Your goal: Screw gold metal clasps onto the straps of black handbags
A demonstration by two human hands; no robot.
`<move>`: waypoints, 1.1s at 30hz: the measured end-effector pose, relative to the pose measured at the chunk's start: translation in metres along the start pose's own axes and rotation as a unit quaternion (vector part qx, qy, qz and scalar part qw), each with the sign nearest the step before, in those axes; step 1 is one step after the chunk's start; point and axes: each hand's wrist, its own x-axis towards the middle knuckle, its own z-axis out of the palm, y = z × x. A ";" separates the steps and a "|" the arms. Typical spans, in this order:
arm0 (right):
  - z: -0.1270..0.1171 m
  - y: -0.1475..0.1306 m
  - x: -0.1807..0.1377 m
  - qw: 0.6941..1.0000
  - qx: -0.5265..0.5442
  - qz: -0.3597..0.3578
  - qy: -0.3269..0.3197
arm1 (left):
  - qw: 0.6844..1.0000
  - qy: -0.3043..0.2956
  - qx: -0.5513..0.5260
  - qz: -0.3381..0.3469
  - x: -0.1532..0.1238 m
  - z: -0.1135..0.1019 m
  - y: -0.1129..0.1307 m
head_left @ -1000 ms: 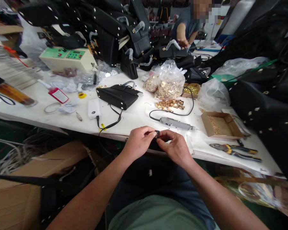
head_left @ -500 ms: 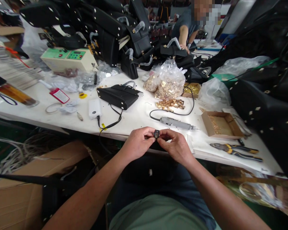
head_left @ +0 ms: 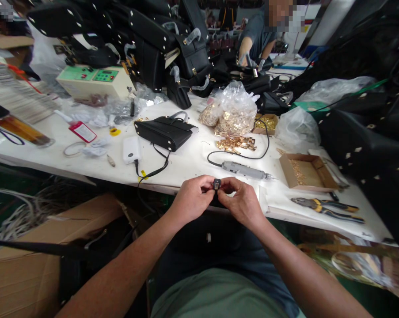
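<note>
My left hand and my right hand meet just in front of the white table's near edge. Both pinch a small dark metal piece between fingertips and thumbs, with the fingers curled closed. Just beyond my hands lies a grey corded rotary tool. A pile of gold fittings lies further back, near a flat black handbag.
An open cardboard box of small gold parts and yellow-handled pliers lie to the right. A white power bank, plastic bags of gold hardware and a green-topped machine sit behind. Black bags are stacked at the back, where another person works.
My hands have stayed almost still, turning the small piece slightly and raising it a little. The person at the back has moved their hands on a bag.
</note>
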 end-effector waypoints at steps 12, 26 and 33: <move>-0.006 0.001 0.001 0.998 0.051 0.003 -0.040 | 1.000 -0.008 -0.020 -0.002 -0.001 -0.003 -0.005; -0.001 0.002 0.000 0.999 0.017 -0.022 -0.023 | 0.998 0.009 -0.049 -0.036 -0.004 -0.002 -0.002; 0.002 0.006 0.000 0.999 0.019 -0.018 -0.019 | 0.997 0.036 -0.050 -0.044 -0.003 0.003 -0.002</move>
